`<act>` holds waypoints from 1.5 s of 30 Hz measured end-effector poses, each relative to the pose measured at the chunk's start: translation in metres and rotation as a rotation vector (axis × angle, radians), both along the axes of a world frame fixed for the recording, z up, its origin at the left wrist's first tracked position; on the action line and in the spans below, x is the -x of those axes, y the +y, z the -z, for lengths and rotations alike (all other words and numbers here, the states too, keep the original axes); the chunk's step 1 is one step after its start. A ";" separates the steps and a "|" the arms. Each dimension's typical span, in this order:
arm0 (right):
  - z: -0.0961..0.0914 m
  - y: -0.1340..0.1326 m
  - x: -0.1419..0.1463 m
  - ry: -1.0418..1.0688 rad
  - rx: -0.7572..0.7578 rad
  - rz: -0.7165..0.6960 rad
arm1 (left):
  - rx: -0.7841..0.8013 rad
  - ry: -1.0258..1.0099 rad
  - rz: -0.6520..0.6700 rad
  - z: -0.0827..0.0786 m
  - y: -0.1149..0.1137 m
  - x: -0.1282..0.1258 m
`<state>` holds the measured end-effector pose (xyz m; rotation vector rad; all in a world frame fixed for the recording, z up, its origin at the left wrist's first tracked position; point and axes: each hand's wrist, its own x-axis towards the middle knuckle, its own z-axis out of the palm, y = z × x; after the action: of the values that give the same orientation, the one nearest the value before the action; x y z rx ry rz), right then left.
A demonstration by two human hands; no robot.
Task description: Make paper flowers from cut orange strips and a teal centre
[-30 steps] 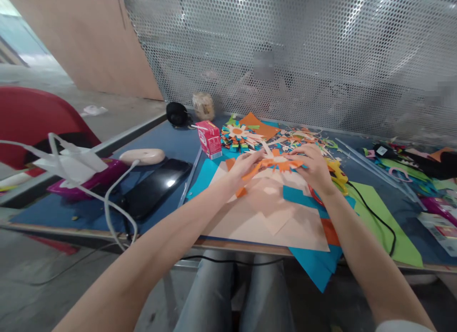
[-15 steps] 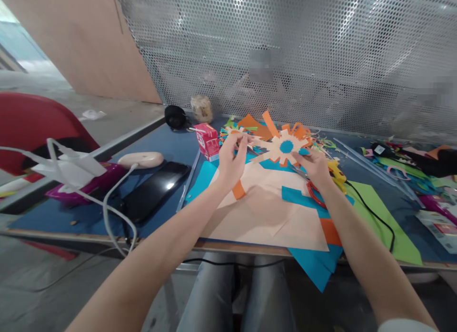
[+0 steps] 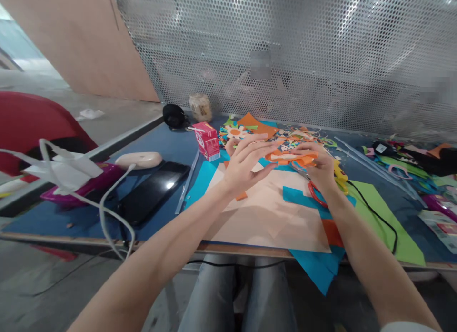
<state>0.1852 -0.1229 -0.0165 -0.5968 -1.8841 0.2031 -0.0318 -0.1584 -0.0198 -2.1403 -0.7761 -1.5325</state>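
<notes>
The orange and peach paper flower (image 3: 291, 156) is tilted nearly edge-on above the papers, its blue centre out of sight. My right hand (image 3: 319, 165) is closed on the flower's right side. On the other side, my left hand (image 3: 244, 165) has its fingers stretched out flat, with fingertips and thumb at the flower's left edge; whether they touch it I cannot tell. Scissors with red handles (image 3: 316, 196) lie under and beside my right hand. Beneath both hands is a large peach paper sheet (image 3: 264, 227).
A pink drink carton (image 3: 207, 140) stands left of a smaller paper flower (image 3: 235, 132) and paper scraps. A yellow glue gun (image 3: 340, 175) with a black cord rests by green paper (image 3: 389, 227). At left lie a phone (image 3: 155, 191) and a power strip (image 3: 80, 184) with white cables.
The flower has turned from facing me to nearly edge-on. My left hand has gone from pinching a pale strip at its left to stretched fingers closer to it. The right hand still holds it.
</notes>
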 end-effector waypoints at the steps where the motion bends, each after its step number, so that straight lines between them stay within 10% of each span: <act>1: -0.002 -0.002 0.000 0.001 -0.034 -0.008 | -0.031 -0.007 0.029 0.000 -0.001 0.000; 10: -0.012 -0.009 -0.003 0.041 -0.173 -0.032 | -0.173 0.020 0.193 -0.005 -0.006 -0.002; 26: -0.012 -0.012 -0.002 0.036 -0.087 0.024 | 0.047 0.049 0.190 -0.002 -0.008 -0.002; 37: -0.004 -0.005 -0.002 0.026 -0.016 0.006 | 0.283 -0.112 0.144 -0.007 -0.011 -0.008; 45: 0.004 0.001 0.003 0.039 0.123 0.059 | 0.726 -0.596 0.410 0.010 0.012 -0.010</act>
<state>0.1822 -0.1221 -0.0206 -0.7265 -1.8234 0.2921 -0.0215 -0.1462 -0.0293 -2.4457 -1.3063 -2.4633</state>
